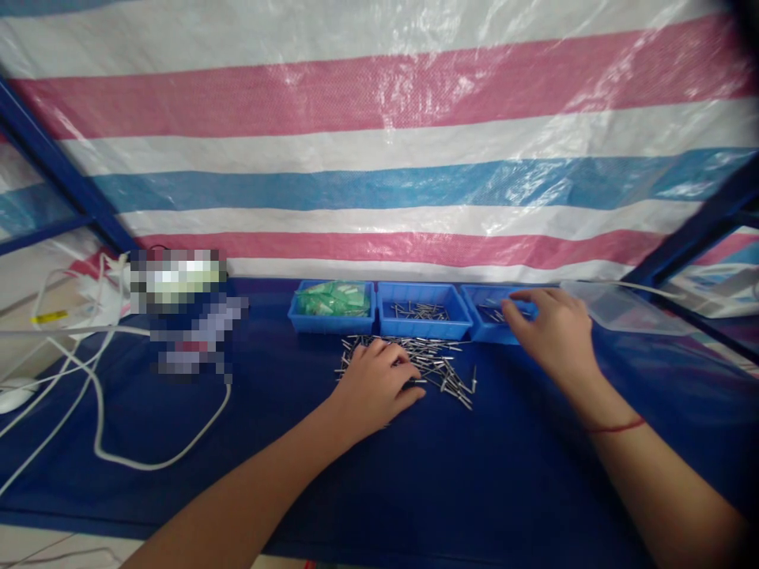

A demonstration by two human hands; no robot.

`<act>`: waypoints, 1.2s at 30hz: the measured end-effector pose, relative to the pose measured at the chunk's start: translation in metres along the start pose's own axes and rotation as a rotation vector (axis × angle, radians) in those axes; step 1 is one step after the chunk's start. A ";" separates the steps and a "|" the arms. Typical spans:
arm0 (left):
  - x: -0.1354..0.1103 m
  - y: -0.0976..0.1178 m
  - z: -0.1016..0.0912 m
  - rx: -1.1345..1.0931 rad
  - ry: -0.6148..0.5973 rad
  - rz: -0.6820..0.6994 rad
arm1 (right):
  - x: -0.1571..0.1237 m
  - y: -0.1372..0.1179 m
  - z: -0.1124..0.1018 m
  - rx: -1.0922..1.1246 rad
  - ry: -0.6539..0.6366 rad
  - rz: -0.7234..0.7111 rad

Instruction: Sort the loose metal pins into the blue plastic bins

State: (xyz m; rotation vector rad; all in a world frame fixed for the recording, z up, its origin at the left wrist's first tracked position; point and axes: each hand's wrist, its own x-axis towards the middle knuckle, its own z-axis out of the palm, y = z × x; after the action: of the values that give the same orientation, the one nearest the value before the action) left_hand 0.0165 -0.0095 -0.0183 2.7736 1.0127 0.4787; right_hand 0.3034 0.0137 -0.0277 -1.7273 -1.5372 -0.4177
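Note:
A loose pile of silver blind rivets [451, 371] lies on the dark blue tabletop. My left hand [378, 382] rests over the left part of the pile, palm down, with its fingers bent and apart; whatever lies beneath it is hidden. Over the right blue bin [483, 326] is my right hand [551, 328], its thumb and forefinger apart and nothing visible between them. Several rivets show inside that bin, though the hand covers much of it. The middle blue bin [424, 325] also contains rivets.
A left blue bin [332, 324] holds green plastic packets [335, 300]. To the far right sits a clear plastic tray or lid [628, 312]. White cables [100, 427] loop over the table's left side, beside a blurred-out object [178, 276]. Striped sheeting [379, 190] hangs behind.

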 end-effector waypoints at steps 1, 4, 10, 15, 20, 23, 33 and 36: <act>0.000 0.000 0.001 0.009 -0.011 0.001 | -0.001 0.001 0.002 -0.024 0.002 -0.005; 0.000 0.001 0.004 0.020 -0.018 -0.003 | -0.005 -0.007 0.004 -0.030 -0.030 -0.083; 0.001 0.002 0.006 0.012 -0.002 -0.001 | -0.018 -0.048 -0.001 0.151 -0.139 -0.297; 0.001 0.003 0.005 -0.017 -0.006 -0.002 | -0.026 -0.064 -0.004 0.272 -0.215 -0.367; 0.001 0.005 0.003 -0.020 -0.025 -0.001 | -0.030 -0.073 -0.007 0.348 -0.290 -0.394; 0.001 0.005 0.003 -0.025 -0.026 -0.002 | -0.032 -0.078 -0.009 0.386 -0.349 -0.409; 0.004 0.002 0.005 -0.220 0.124 -0.039 | -0.038 -0.089 -0.014 0.613 -0.528 -0.382; 0.005 0.002 0.004 -0.369 0.175 -0.080 | -0.041 -0.092 -0.015 0.722 -0.580 -0.295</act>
State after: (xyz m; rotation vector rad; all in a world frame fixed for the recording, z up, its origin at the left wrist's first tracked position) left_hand 0.0225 -0.0074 -0.0201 2.3884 0.9521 0.8167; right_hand 0.2111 -0.0273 -0.0162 -1.0855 -2.0234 0.5066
